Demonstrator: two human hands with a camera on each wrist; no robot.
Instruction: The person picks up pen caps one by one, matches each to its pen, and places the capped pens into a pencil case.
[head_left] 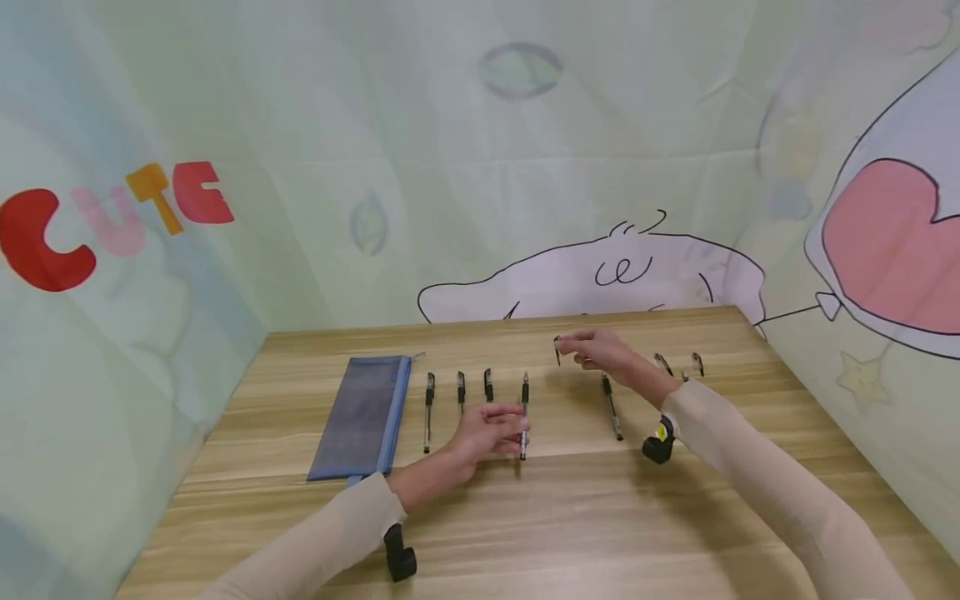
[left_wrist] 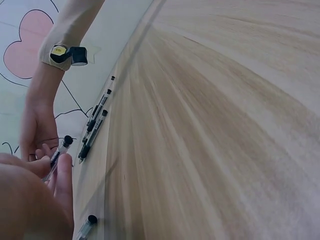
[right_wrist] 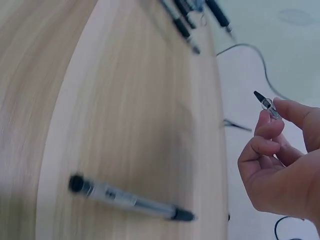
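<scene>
My left hand (head_left: 487,433) pinches a clear gel pen (head_left: 525,392) with a black grip, its bare writing tip pointing up and away. To its right and farther back, my right hand (head_left: 600,350) holds a small clear and black pen cap (right_wrist: 267,106) between thumb and fingertips. The cap and the pen are apart. In the left wrist view, the rear end of the held pen (left_wrist: 64,145) sticks out past the left fingers. Another pen (head_left: 612,407) lies on the table below the right hand.
Left of the left hand lie capped pens (head_left: 428,412) in a row, partly behind the hand. A blue mesh zip pouch (head_left: 356,417) lies farther left. More pen pieces (head_left: 697,364) lie beyond the right forearm. A printed cloth (head_left: 337,125) hangs behind the wooden table (head_left: 570,525).
</scene>
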